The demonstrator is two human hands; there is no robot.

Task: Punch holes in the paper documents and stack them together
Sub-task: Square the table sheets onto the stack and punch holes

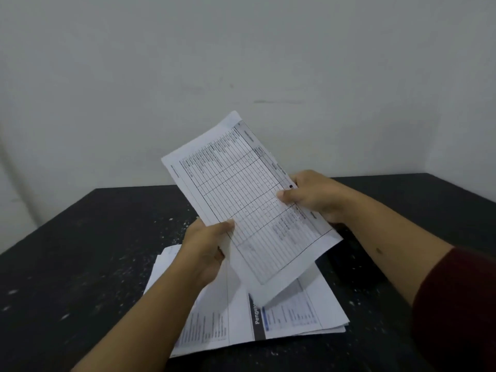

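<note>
**Two hands hold up a sheet over a pile of papers**

A person holds one sheet [241, 189] up in the air with both hands. The sheet is white and has a big table of thin lines and small print on it. The print is too small to read. The sheet is tilted, with its far corner pointing up toward the wall [241, 49] and its near end bent down.

The left hand [206, 248] holds the left edge of the sheet. Its grip is closed on the paper, with the thumb on top and the fingers curled under. The right hand [314, 197] holds the right edge. Its thumb presses on top of the sheet and its fingers go behind it, so that grip is closed on the paper too. A dark red sleeve [456, 304] shows on the right arm.

Under the sheet lies a pile [295, 318] of more papers. The pile rests flat on the dark surface [80, 264], right below the hands. The papers in the pile do not line up; their edges stick out here and there. The top page has a dark strip with white letters and some blue print. The held sheet does not touch the pile.

The surface is black with lots of small white specks. Behind it stands the plain pale wall.
</note>
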